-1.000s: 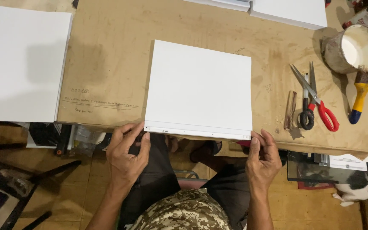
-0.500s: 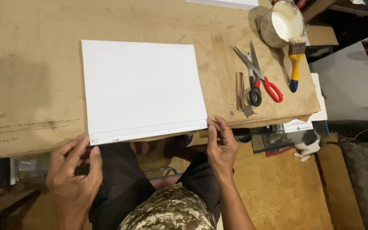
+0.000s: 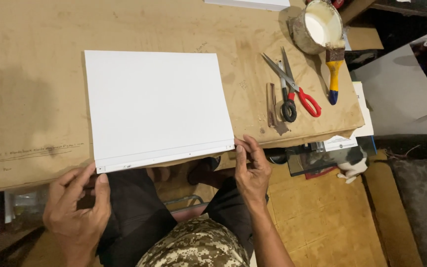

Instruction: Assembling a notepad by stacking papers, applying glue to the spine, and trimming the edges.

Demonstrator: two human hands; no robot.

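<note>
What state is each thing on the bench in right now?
White board: flat, near edge overhanging the table.
Left hand: fingertips at its near left corner.
Right hand: fingertips at its near right corner.
Scissors: two pairs, closed.
Paint can: open.
Brush: resting against the can.

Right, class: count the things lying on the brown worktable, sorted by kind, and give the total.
White boards: 2, the big white board touched by the left hand and right hand, plus one at the far edge
Scissors: 2, red-handled and black-handled
Paintbrush: 1
Pot of white paste: 1
Small brown strip: 1
Total: 7
</note>
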